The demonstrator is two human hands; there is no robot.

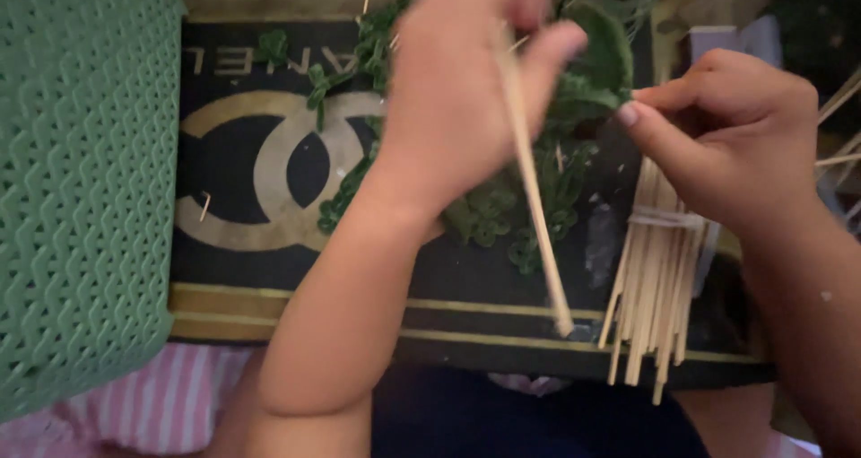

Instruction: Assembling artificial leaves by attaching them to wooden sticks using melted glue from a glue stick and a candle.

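My left hand (466,90) is raised over a black tray and grips a thin wooden stick (536,207) that slants down toward me. The same hand presses against a green fabric leaf piece (596,72). My right hand (735,126) pinches the edge of that green piece with thumb and forefinger. Just below my right hand lies a bundle of wooden sticks (650,279) tied with a band, resting on the black tray (296,279) with gold trim. Green curly leaf trimmings (484,216) lie scattered on the tray under my hands.
A green woven plastic basket (76,189) fills the left side. Pink striped cloth (161,400) shows at the bottom left, dark blue cloth (502,418) below the tray. More loose sticks (839,130) poke in at the right edge.
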